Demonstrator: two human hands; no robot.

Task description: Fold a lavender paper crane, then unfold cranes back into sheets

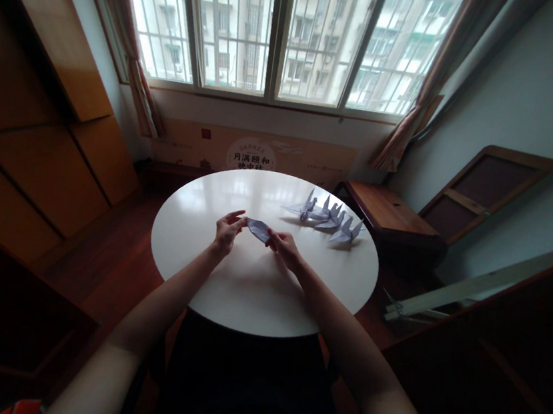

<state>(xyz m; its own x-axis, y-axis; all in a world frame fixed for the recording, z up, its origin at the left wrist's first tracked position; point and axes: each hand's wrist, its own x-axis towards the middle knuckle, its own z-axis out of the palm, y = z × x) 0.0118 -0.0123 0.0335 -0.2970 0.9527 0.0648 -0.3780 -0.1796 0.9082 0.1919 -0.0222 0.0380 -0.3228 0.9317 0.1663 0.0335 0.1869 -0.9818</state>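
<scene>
A folded piece of grey-lilac paper point(258, 230) is held up over the round white table point(250, 298), stretched between both hands. My left hand point(228, 230) pinches its left end between thumb and a finger, with the other fingers apart. At the lower right end, my right hand point(283, 247) grips the paper, its fingers curled. Several folded paper cranes point(330, 215) of the same colour stand in a cluster at the table's back right, apart from my hands.
Beyond the table's right edge is a low wooden stand point(392, 209). A printed cardboard panel point(188, 142) is under the barred window point(278, 32). Wooden cabinets point(34, 164) line the left side. A pale plank point(447, 298) leans at the right.
</scene>
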